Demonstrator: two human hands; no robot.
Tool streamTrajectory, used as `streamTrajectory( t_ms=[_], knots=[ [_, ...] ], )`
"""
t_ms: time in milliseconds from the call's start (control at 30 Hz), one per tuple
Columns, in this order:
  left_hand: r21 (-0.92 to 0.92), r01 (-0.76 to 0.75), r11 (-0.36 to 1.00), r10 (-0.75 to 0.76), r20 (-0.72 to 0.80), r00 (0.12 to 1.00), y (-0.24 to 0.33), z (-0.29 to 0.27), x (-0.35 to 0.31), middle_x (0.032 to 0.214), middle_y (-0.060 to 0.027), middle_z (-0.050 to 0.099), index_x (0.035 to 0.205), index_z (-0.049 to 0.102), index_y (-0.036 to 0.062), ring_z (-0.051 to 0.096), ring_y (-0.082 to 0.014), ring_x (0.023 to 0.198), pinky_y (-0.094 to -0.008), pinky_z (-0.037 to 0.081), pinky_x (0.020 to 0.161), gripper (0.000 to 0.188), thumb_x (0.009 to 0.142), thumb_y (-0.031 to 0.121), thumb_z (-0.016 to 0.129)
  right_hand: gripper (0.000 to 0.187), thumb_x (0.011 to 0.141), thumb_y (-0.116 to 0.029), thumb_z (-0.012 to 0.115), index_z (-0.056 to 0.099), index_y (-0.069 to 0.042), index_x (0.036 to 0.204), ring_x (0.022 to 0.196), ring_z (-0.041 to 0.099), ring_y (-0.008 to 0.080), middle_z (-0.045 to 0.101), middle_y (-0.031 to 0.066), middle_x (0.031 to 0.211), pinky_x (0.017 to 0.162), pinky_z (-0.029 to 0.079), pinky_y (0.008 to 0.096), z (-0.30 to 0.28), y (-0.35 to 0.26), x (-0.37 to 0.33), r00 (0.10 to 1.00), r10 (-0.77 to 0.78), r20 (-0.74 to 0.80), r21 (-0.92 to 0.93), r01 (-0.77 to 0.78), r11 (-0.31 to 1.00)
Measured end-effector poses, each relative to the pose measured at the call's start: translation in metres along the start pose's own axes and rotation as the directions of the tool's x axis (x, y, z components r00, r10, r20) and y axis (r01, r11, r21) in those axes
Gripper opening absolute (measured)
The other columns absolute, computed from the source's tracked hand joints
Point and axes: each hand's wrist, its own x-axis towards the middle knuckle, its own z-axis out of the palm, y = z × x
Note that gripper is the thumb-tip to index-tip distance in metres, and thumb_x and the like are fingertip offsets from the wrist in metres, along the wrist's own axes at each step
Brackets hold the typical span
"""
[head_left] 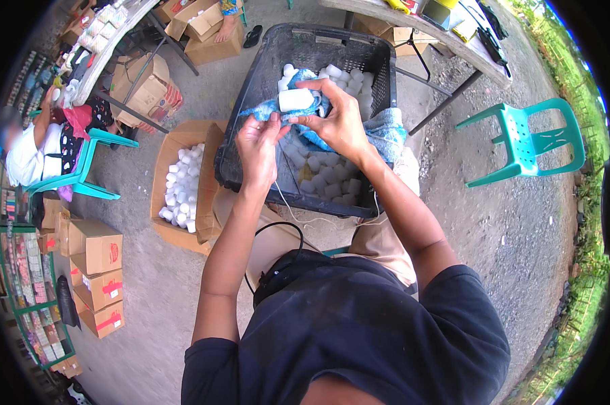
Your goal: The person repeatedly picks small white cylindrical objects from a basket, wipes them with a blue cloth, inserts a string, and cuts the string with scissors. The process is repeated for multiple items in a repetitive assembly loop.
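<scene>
Over a black plastic crate (251, 115), a small white cylindrical container (295, 101) lies on its side in a blue and white cloth (268, 108). My right hand (342, 121) curves around the container and cloth, thumb below and fingers above. My left hand (258, 145) pinches the cloth's lower edge just left of it. Several similar white containers (328, 177) fill part of the crate beneath my hands. Another blue and white towel (386, 133) hangs over the crate's right rim.
A cardboard box (163, 152) of white containers stands left of the crate. A green plastic chair (521, 145) is at the right, and tables (433, 37) stand beyond. Another person (35, 155) sits at the far left, near stacked cartons (99, 277). A co-worker's hand (225, 30) is at the top.
</scene>
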Motion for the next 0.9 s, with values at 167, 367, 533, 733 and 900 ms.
streamTrajectory(
  t_ms=[167, 367, 533, 733, 900],
  knots=[
    [0.658, -0.238, 0.714, 0.359, -0.053, 0.932, 0.04, 0.017, -0.025, 0.092, -0.0006, 0.064, 0.111, 0.063, 0.0035, 0.052, -0.0033, 0.073, -0.02, 0.042, 0.065, 0.027, 0.088, 0.016, 0.072, 0.049, 0.066, -0.01, 0.085, 0.063, -0.004, 0.109, 0.089, 0.064, 0.0158, 0.07, 0.0107, 0.098, 0.078, 0.049, 0.0318, -0.02, 0.0, -0.018, 0.994, 0.096, -0.05, 0.113, -0.09, 0.99],
    [0.266, -0.153, 0.952, 0.083, 0.256, 0.963, 0.023, 0.024, -0.022, 0.114, -0.0067, 0.061, 0.131, 0.054, 0.0014, 0.057, -0.011, 0.103, -0.0278, 0.046, 0.091, 0.037, 0.095, 0.009, 0.06, 0.036, 0.071, -0.003, 0.077, 0.058, 0.001, 0.102, 0.087, 0.067, 0.0259, 0.067, 0.0167, 0.088, 0.077, 0.049, 0.0343, -0.013, -0.019, -0.035, 0.996, 0.092, 0.001, 0.042, -0.092, 0.995],
    [0.105, -0.071, 0.992, 0.055, 0.142, 0.988, 0.01, 0.028, -0.028, 0.123, -0.0099, 0.058, 0.133, 0.053, 0.0024, 0.054, -0.0133, 0.113, -0.0277, 0.042, 0.097, 0.038, 0.097, 0.014, 0.058, 0.034, 0.074, -0.003, 0.073, 0.054, 0.002, 0.102, 0.087, 0.061, 0.0469, 0.064, 0.0252, 0.089, 0.071, 0.049, 0.0442, -0.005, -0.009, -0.047, 0.963, 0.217, 0.159, -0.173, -0.189, 0.967],
    [0.098, -0.036, 0.995, 0.024, 0.119, 0.993, -0.015, 0.02, -0.036, 0.122, -0.0111, 0.058, 0.132, 0.05, -0.0016, 0.055, -0.0149, 0.111, -0.0289, 0.045, 0.096, 0.04, 0.093, 0.001, 0.06, 0.048, 0.072, 0.005, 0.068, 0.048, 0.003, 0.116, 0.098, 0.061, 0.0443, 0.064, 0.0269, 0.098, 0.082, 0.049, 0.0443, -0.003, 0.018, -0.058, 0.983, 0.106, 0.152, -0.201, -0.075, 0.977],
    [-0.04, -0.003, 0.999, 0.004, 0.031, 1.0, -0.016, 0.005, -0.022, 0.119, -0.0136, 0.058, 0.13, 0.045, -0.0021, 0.057, -0.0162, 0.106, -0.0292, 0.047, 0.094, 0.045, 0.09, -0.001, 0.064, 0.036, 0.08, -0.005, 0.071, 0.061, 0.001, 0.114, 0.102, 0.066, 0.0234, 0.069, 0.016, 0.106, 0.089, 0.049, 0.033, -0.038, 0.008, -0.033, 0.966, 0.25, -0.073, -0.11, -0.256, 0.96]
  ],
)
